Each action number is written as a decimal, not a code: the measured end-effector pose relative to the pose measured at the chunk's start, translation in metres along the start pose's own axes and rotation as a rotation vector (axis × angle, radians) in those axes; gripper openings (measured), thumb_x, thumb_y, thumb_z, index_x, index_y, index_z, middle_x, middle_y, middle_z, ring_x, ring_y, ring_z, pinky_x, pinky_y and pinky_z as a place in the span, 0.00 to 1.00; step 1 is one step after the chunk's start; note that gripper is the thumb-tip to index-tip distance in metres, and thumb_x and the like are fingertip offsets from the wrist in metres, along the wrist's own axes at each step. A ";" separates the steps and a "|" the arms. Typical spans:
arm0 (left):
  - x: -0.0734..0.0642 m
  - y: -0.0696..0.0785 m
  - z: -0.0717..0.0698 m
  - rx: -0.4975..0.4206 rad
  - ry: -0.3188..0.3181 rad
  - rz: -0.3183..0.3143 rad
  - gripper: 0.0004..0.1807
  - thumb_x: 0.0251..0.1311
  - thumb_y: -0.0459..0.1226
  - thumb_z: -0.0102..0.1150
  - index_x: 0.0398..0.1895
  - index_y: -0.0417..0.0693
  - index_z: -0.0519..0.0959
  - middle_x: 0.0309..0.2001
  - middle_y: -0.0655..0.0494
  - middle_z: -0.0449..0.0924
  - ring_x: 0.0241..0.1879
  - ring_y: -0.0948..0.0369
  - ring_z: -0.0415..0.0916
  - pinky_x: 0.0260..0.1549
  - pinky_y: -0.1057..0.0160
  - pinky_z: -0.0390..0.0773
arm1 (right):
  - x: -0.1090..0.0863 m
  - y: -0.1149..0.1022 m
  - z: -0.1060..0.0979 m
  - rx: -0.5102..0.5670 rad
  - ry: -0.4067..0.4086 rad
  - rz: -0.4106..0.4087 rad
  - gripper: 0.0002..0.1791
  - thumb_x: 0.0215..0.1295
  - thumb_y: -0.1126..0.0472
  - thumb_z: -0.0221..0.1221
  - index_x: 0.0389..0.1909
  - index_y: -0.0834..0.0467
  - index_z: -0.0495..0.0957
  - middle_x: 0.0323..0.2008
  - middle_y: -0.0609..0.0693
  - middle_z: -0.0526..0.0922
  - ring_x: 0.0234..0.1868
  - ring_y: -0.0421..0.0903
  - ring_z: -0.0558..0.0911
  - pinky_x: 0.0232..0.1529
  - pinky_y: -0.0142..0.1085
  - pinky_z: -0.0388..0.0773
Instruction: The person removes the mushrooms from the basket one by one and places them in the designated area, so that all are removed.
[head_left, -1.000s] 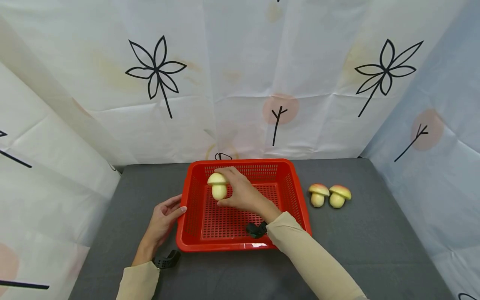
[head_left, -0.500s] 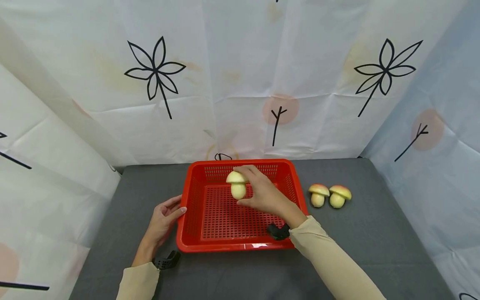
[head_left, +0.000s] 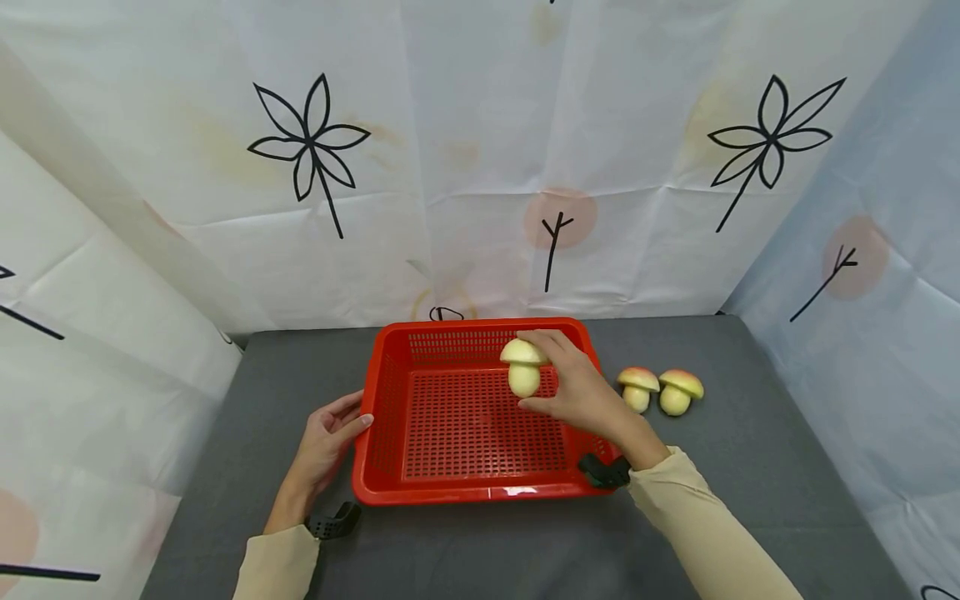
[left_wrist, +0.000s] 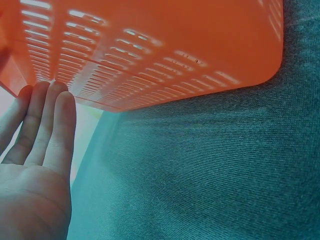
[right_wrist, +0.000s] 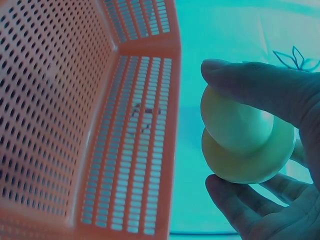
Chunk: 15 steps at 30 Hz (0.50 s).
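In the head view, my right hand [head_left: 581, 390] holds a pale yellow toy mushroom [head_left: 524, 377] upright over the right part of a red plastic basket [head_left: 480, 493]. The right wrist view has the thumb and fingers at opposite ends of this mushroom [right_wrist: 240, 125], beside the perforated basket wall [right_wrist: 172, 135]. My left hand [head_left: 330, 433] grips the basket's left rim, thumb on top of it and fingers beneath. Seen from the left wrist, those fingers [left_wrist: 64, 115] lie nearly straight, their tips at the slotted outer wall [left_wrist: 150, 65].
Two more toy mushrooms with reddish-yellow caps, a left one [head_left: 637, 388] and a right one [head_left: 680, 392], stand close together right of the basket on the grey table [head_left: 757, 483]. A white patterned curtain [head_left: 480, 167] hangs behind the table and along its sides.
My right hand has carried the pale mushroom rightward across the basket, from its left half to its right side. The left hand and the basket have stayed in place.
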<state>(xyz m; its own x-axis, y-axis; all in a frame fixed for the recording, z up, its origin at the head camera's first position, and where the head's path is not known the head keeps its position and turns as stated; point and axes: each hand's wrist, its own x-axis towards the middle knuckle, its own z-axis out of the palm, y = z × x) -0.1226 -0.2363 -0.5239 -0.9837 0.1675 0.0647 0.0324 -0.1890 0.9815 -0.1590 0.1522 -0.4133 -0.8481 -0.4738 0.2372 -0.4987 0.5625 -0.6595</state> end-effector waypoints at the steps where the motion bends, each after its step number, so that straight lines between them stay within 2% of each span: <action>1: 0.000 0.000 0.000 0.000 0.000 0.000 0.29 0.68 0.22 0.54 0.69 0.17 0.58 0.56 0.53 0.82 0.52 0.60 0.83 0.48 0.61 0.83 | -0.002 0.002 -0.003 -0.003 0.011 0.000 0.50 0.48 0.63 0.80 0.73 0.52 0.65 0.65 0.52 0.70 0.61 0.53 0.74 0.54 0.53 0.79; 11: -0.001 0.001 0.000 -0.002 -0.002 -0.006 0.29 0.69 0.22 0.54 0.69 0.18 0.58 0.55 0.54 0.82 0.53 0.61 0.83 0.48 0.61 0.83 | -0.029 0.026 -0.033 -0.053 0.117 0.021 0.52 0.46 0.66 0.80 0.73 0.58 0.65 0.63 0.58 0.71 0.54 0.54 0.76 0.48 0.52 0.79; 15: -0.001 0.001 0.000 0.000 -0.004 -0.004 0.29 0.69 0.22 0.54 0.70 0.18 0.58 0.56 0.54 0.82 0.53 0.61 0.83 0.49 0.62 0.83 | -0.040 0.034 -0.046 -0.061 0.167 0.046 0.51 0.46 0.67 0.80 0.72 0.61 0.65 0.63 0.60 0.70 0.55 0.56 0.76 0.51 0.52 0.79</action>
<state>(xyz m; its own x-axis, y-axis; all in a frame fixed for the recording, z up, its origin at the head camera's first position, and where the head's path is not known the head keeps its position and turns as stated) -0.1215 -0.2362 -0.5229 -0.9832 0.1720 0.0613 0.0282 -0.1884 0.9817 -0.1505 0.2214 -0.4130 -0.8855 -0.3308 0.3263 -0.4646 0.6232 -0.6291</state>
